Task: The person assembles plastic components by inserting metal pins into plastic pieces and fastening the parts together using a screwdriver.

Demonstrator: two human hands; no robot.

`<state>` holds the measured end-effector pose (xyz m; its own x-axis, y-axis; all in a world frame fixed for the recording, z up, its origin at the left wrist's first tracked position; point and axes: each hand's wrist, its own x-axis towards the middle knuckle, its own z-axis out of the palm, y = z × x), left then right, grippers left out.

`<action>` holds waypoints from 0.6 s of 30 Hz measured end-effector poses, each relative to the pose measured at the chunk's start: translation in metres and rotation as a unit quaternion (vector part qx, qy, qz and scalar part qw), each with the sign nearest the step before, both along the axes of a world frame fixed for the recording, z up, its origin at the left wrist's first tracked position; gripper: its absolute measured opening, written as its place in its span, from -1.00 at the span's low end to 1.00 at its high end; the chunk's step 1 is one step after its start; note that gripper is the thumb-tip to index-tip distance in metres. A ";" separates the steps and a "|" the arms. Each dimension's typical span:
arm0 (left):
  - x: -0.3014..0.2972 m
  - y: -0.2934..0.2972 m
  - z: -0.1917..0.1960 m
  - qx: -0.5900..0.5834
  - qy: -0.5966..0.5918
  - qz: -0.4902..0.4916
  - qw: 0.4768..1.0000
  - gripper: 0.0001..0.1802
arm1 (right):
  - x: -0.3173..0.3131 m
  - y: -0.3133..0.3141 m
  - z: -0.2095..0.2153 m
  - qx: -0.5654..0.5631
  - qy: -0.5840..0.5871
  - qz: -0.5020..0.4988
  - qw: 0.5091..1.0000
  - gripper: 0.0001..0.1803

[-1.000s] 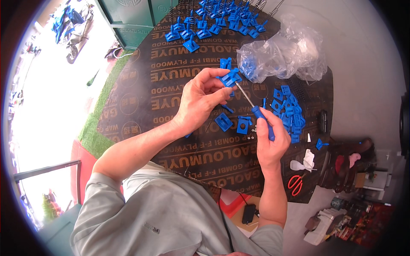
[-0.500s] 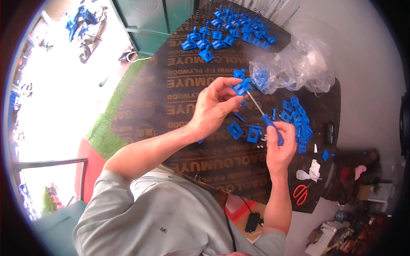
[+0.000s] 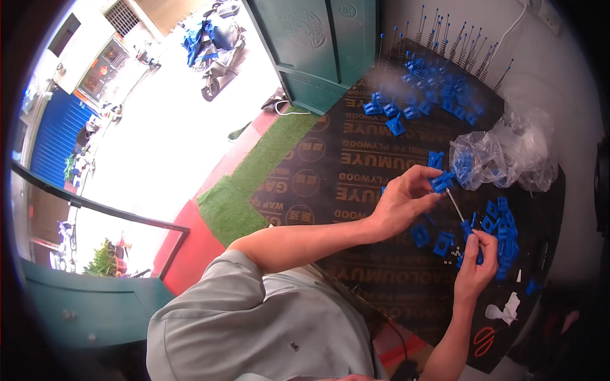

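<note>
The left hand [image 3: 400, 206] pinches a small blue plastic part [image 3: 441, 182] between thumb and fingertips, holding it up above the dark plywood board [image 3: 330, 165] that serves as a work surface. The right hand [image 3: 475, 267] is closed in a fist-like grip around the blue handle of a screwdriver [image 3: 462, 219], whose thin metal shaft slants up so that its tip meets the underside of the pinched part — the two hands are near each other but do not touch.

Judging by how things lie, the work is somewhere in the middle. A spread of blue parts [image 3: 429, 95] sits at the far edge of the board, beyond the held part, with a row of thin metal pins [image 3: 457, 44] standing behind it. A second cluster of blue parts [image 3: 499, 235] lies just right of the screwdriver, and a few tiny metal bits, probably screws, lie on the board beside it. A crumpled clear plastic bag [image 3: 508, 159], just right of the held part, has more blue pieces inside. Which pile is done and which is waiting cannot be told from here — but many pieces appear unhandled.

The held part looks like a small, squarish moulded clip of rigid bright blue plastic, with a notch or opening in it; finer detail is too small to make out.
</note>
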<state>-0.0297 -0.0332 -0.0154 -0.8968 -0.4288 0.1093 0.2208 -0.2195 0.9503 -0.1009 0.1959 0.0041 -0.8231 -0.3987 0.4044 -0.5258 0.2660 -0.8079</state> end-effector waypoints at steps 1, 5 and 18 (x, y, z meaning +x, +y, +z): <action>0.000 0.000 -0.001 -0.009 -0.002 0.002 1.000 -0.52 | -0.002 0.000 -0.001 0.013 0.011 0.008 1.000 -0.78; -0.003 0.004 0.003 0.014 -0.001 -0.016 1.000 -0.51 | 0.015 -0.002 0.020 -0.019 -0.059 0.008 0.998 -0.65; -0.002 -0.004 0.006 -0.002 0.002 0.001 1.000 -0.51 | 0.009 -0.005 0.017 0.062 -0.028 0.026 0.997 -0.74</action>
<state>-0.0312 -0.0372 -0.0095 -0.8955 -0.4301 0.1147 0.2254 -0.2159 0.9500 -0.0920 0.1909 0.0207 -0.8200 -0.4851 0.3038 -0.4968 0.3395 -0.7987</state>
